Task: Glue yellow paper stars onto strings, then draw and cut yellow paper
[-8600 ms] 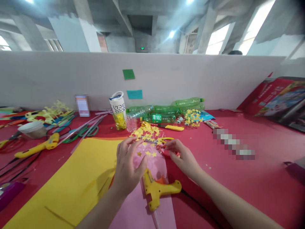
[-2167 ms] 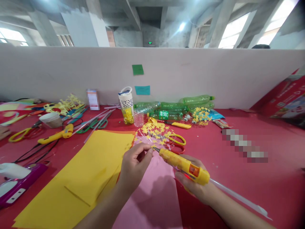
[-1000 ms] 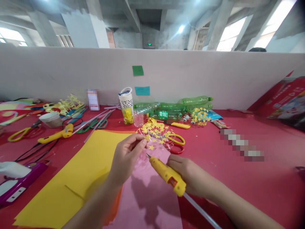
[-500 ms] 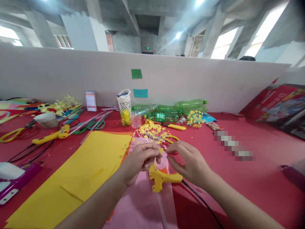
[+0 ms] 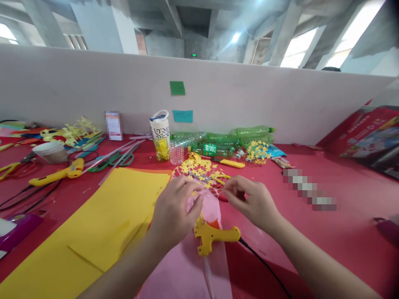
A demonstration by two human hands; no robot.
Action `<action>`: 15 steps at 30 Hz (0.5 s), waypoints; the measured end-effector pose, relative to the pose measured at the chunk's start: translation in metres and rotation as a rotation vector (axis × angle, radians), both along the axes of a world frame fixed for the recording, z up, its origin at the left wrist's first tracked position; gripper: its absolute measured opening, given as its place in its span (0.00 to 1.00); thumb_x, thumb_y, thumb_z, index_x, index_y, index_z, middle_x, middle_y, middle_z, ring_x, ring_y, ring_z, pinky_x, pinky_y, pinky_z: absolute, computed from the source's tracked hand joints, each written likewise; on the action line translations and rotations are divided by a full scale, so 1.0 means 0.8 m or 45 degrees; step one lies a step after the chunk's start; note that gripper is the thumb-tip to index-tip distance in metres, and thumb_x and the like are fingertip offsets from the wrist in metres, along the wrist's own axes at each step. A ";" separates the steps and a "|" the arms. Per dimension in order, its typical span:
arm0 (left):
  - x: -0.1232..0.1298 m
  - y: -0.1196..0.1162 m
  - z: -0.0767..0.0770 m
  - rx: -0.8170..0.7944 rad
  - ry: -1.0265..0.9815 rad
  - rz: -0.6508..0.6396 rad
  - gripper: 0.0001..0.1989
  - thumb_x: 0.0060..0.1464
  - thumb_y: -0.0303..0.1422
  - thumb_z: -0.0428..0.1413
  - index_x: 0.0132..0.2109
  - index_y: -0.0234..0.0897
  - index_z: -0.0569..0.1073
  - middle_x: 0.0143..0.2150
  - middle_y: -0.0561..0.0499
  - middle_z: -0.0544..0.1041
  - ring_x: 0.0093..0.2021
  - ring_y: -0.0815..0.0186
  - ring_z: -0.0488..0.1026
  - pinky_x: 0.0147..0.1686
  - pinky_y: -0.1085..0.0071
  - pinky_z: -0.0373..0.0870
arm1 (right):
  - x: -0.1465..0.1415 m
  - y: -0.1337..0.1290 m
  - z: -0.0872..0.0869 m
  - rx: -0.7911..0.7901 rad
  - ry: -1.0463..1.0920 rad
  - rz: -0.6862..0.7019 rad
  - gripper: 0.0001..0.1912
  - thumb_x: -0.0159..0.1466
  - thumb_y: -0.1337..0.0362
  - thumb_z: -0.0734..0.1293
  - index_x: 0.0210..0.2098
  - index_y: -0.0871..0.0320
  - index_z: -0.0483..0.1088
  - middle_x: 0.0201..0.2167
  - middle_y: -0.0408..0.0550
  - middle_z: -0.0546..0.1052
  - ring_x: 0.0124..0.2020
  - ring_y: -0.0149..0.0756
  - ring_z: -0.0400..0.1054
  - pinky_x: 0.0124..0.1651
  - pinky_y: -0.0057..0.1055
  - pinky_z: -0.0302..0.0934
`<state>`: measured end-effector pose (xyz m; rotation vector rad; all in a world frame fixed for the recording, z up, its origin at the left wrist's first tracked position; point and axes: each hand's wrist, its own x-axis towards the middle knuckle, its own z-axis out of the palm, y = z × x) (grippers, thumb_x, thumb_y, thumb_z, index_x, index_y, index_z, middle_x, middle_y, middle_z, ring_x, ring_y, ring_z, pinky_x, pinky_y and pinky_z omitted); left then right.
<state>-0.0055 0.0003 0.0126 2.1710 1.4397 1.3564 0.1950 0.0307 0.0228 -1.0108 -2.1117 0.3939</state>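
Note:
My left hand (image 5: 177,209) is over the pink sheet (image 5: 183,268), thumb and forefinger tips a little apart, with nothing clear between them. Facing it, my right hand (image 5: 254,203) has its thumb and forefinger brought together in a pinch; whatever they hold is too small to make out. Just below and between the hands lies a yellow hot glue gun (image 5: 215,234), a clear glue stick (image 5: 208,274) coming out of its back. Behind my fingertips is a pile of small yellow stars (image 5: 199,168), partly covered by my hands.
Yellow sheets (image 5: 102,224) lie at left, beside a second glue gun (image 5: 59,172) and green-handled scissors (image 5: 120,161). Along the white partition (image 5: 233,95) are green plastic bottles (image 5: 222,141), a patterned cup (image 5: 160,135) and a yellow cutter knife (image 5: 232,163). A black cord (image 5: 264,265) runs forward.
The yellow star seen at my fingertips no longer shows there. My left hand has turned and its thumb and forefinger have spread; my right fingertips have drawn closer together. The view has shifted slightly.

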 end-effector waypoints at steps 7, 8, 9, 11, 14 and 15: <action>0.011 0.008 -0.031 0.244 0.405 0.126 0.11 0.53 0.31 0.56 0.45 0.38 0.74 0.46 0.43 0.65 0.48 0.55 0.63 0.49 0.54 0.63 | 0.000 0.002 -0.016 -0.330 0.057 0.126 0.03 0.60 0.68 0.62 0.30 0.57 0.66 0.18 0.35 0.62 0.19 0.25 0.55 0.22 0.23 0.51; 0.013 0.007 -0.032 0.246 0.419 0.148 0.12 0.53 0.31 0.57 0.45 0.38 0.74 0.47 0.42 0.65 0.48 0.54 0.63 0.49 0.54 0.63 | -0.001 0.001 -0.019 -0.341 0.059 0.128 0.03 0.60 0.68 0.62 0.30 0.57 0.66 0.17 0.35 0.62 0.19 0.25 0.55 0.22 0.23 0.50; 0.014 0.007 -0.031 0.251 0.431 0.165 0.12 0.53 0.32 0.57 0.45 0.38 0.74 0.48 0.42 0.64 0.49 0.53 0.62 0.50 0.53 0.62 | -0.001 0.001 -0.022 -0.350 0.062 0.128 0.02 0.60 0.68 0.62 0.30 0.57 0.66 0.17 0.35 0.61 0.18 0.25 0.55 0.22 0.22 0.50; 0.014 0.004 -0.029 0.265 0.449 0.196 0.13 0.52 0.33 0.57 0.45 0.38 0.74 0.49 0.42 0.64 0.49 0.53 0.62 0.50 0.52 0.61 | -0.002 0.000 -0.025 -0.358 0.068 0.126 0.02 0.60 0.68 0.62 0.30 0.57 0.66 0.17 0.34 0.61 0.18 0.25 0.55 0.21 0.22 0.49; 0.008 0.001 -0.023 0.269 0.443 0.231 0.13 0.52 0.33 0.58 0.46 0.38 0.74 0.49 0.42 0.63 0.48 0.54 0.62 0.50 0.52 0.61 | -0.005 -0.002 -0.025 -0.355 0.088 0.108 0.03 0.60 0.68 0.62 0.29 0.57 0.66 0.16 0.34 0.60 0.17 0.24 0.55 0.22 0.22 0.50; 0.006 0.001 -0.022 0.260 0.429 0.233 0.12 0.52 0.32 0.58 0.45 0.38 0.75 0.49 0.43 0.63 0.47 0.54 0.62 0.49 0.53 0.62 | -0.006 -0.002 -0.024 -0.364 0.091 0.108 0.03 0.60 0.68 0.61 0.29 0.56 0.65 0.16 0.34 0.60 0.17 0.24 0.55 0.22 0.22 0.50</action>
